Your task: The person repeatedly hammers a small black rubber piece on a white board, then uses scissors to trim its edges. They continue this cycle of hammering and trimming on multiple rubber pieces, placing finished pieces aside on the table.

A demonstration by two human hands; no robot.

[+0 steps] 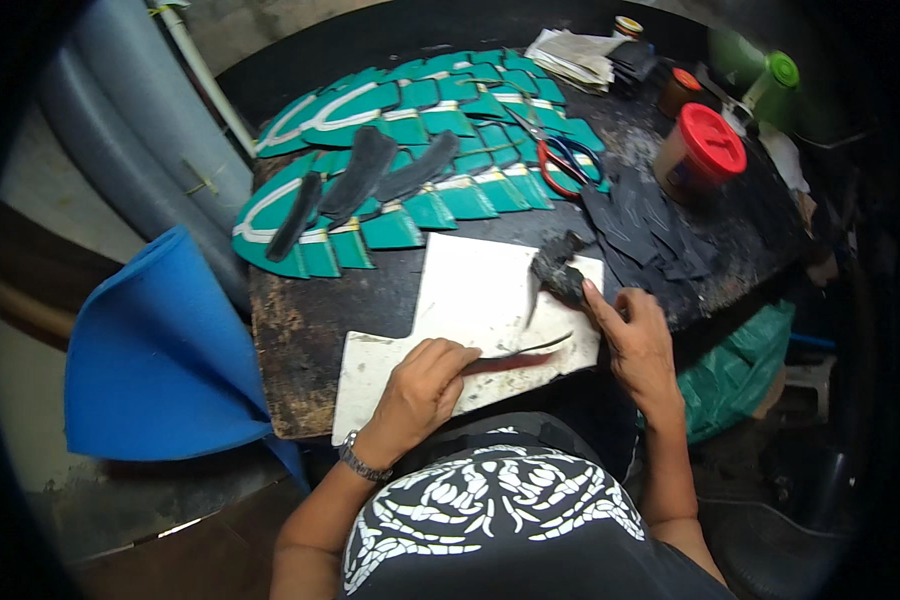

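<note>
At frame centre, the left hand (425, 375) grips a curved knife (525, 352), fingers curled shut; the right hand (635, 335) pins a dark leather piece (560, 270) flat on the white cutting slab (470, 290) for steadiness.

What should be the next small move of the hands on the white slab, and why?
Probably draw the blade along the strip's edge: the right hand already holds it over the white slab, and the left hand pins the dark strip flat.
</note>
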